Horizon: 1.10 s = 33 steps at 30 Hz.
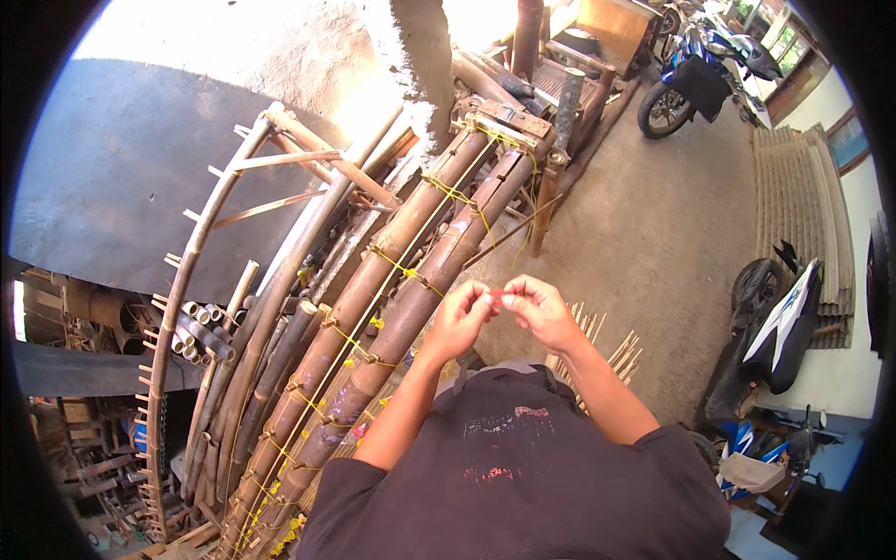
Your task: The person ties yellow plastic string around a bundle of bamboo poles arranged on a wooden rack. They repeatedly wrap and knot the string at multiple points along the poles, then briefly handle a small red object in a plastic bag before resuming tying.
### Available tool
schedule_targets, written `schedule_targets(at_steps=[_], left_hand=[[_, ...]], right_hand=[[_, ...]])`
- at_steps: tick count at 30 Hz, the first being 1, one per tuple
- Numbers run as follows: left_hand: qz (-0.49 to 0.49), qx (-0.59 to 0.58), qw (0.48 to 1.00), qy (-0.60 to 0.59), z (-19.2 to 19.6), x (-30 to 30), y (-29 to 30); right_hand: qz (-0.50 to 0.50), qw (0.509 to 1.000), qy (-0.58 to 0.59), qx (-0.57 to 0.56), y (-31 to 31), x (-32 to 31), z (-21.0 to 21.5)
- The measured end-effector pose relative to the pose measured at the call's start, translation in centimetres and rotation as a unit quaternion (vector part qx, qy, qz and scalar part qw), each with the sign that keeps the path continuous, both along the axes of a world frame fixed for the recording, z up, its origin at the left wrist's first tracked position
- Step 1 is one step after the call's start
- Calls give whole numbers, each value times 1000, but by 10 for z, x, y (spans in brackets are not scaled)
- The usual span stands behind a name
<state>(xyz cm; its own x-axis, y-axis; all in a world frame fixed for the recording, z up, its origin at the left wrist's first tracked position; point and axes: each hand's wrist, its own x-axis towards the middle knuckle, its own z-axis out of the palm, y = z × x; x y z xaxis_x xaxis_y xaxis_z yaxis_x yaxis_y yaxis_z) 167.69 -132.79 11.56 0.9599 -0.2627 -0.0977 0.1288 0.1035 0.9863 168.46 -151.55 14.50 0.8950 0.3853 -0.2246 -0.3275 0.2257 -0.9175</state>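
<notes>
My left hand and my right hand are raised close together in front of my chest. Both are closed in a pinch on a small, thin red piece that spans the short gap between the fingertips. Its kind is too small to make out, and the fingers cover its ends. Just left of my hands run two long, thick bamboo poles, side by side and bound across with yellow cord. Under my right forearm, a bundle of thin bamboo sticks sticks out, partly hidden by my body.
A curved bamboo frame with short pegs and several cut poles lean at the left. Concrete floor stretches to the right. A blue motorcycle stands far right, near stacked corrugated sheets. A wooden post stands ahead.
</notes>
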Motion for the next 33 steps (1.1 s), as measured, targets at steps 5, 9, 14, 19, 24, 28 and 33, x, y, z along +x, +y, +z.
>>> schedule_targets(at_steps=[5,9,14,19,24,28,33], left_hand=[[147,71,986,-42,-35,72,-10],[248,170,953,-23,-65,143,-13],[357,237,903,43,-120,186,-14],[323,279,898,107,-112,182,-18],[356,101,910,186,-90,166,-35],[431,41,889,148,-103,119,-63],[336,12,909,244,-107,52,-94]], right_hand=[[-66,982,116,132,13,70,-22],[-79,989,72,107,24,156,-70],[-23,994,-17,-106,38,217,-112],[59,985,-30,-157,29,225,-126],[174,954,-93,-226,8,260,-126],[170,883,-274,-340,23,280,-90],[266,800,-329,-426,46,310,-93]])
